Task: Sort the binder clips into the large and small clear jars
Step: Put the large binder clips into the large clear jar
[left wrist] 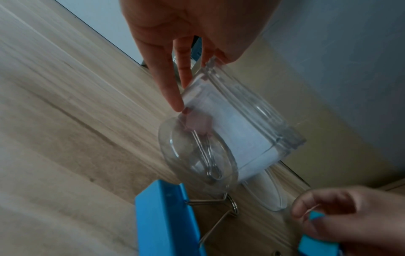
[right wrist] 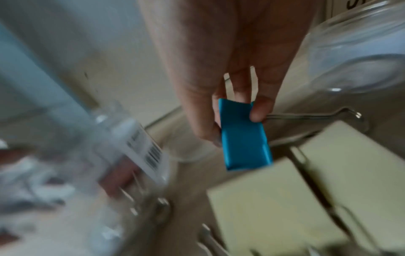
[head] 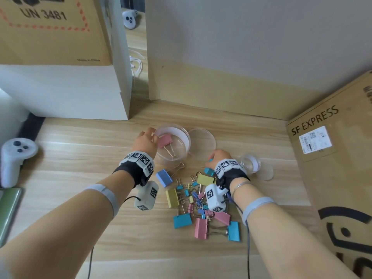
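The large clear jar (head: 182, 156) stands open on the wooden table with one pink binder clip (head: 165, 140) inside it. My left hand (head: 150, 135) holds the jar by its far-left rim; in the left wrist view the fingers (left wrist: 173, 90) lie down its wall (left wrist: 247, 131). My right hand (head: 211, 160) pinches a large blue clip (right wrist: 243, 135) just above the pile of coloured clips (head: 201, 204). The small clear jar (head: 250, 164) stands open to the right of that hand.
The large jar's lid (head: 202, 141) lies beside it; the small lid (head: 266, 174) lies right of the small jar. An SF EXPRESS carton (head: 332, 168) borders the right side, a white box (head: 80, 93) the back left. A white controller (head: 14, 158) lies far left.
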